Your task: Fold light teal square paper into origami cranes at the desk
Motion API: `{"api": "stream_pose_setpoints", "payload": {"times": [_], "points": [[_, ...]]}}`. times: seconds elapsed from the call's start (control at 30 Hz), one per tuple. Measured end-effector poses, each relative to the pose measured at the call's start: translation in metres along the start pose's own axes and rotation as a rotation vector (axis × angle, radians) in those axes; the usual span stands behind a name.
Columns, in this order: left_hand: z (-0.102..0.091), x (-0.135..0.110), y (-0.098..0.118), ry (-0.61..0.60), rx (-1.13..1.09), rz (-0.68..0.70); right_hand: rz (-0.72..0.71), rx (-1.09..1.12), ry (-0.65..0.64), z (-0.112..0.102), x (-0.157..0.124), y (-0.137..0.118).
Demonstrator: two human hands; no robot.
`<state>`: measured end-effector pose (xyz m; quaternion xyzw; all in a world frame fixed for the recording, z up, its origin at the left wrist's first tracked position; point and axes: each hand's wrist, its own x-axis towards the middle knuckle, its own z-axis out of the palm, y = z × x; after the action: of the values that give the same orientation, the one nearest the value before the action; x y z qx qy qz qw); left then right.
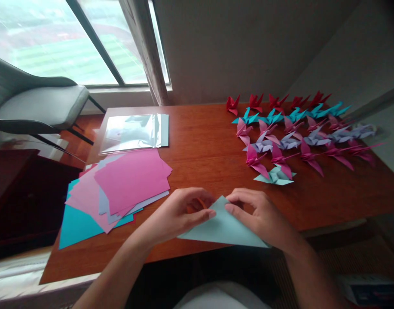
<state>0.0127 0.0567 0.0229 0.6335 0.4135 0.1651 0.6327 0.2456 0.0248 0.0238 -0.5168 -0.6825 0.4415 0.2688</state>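
A pale mint sheet of origami paper (225,227), folded into a triangle, lies at the table's front edge with its tip pointing away from me. My left hand (190,210) pinches its left slope near the tip, thumb on top and fingers behind. On the right slope, my right hand (251,208) grips the paper the same way, close to the tip. The triangle's long side faces me and reaches slightly past the table edge. Just beyond my right hand sits a pale mint paper crane (276,176).
Rows of folded cranes in red, turquoise (274,116), pink, lavender and magenta (309,156) fill the table's right side. Loose coloured sheets (132,180) are fanned out at left, below a clear plastic packet (135,131). A chair (42,103) stands by the window.
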Motion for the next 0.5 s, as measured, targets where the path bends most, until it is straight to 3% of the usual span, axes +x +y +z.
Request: {"api": "stream_pose_setpoints", "payload": {"times": [0.3,0.5], "points": [[0.011,0.019,-0.009,0.013,0.098,0.106,-0.004,-0.045,0.050,0.004,0.003,0.003],[0.007,0.020,-0.006,-0.011,0.063,0.073,0.021,-0.044,0.059,0.007,0.004,0.005]]}}
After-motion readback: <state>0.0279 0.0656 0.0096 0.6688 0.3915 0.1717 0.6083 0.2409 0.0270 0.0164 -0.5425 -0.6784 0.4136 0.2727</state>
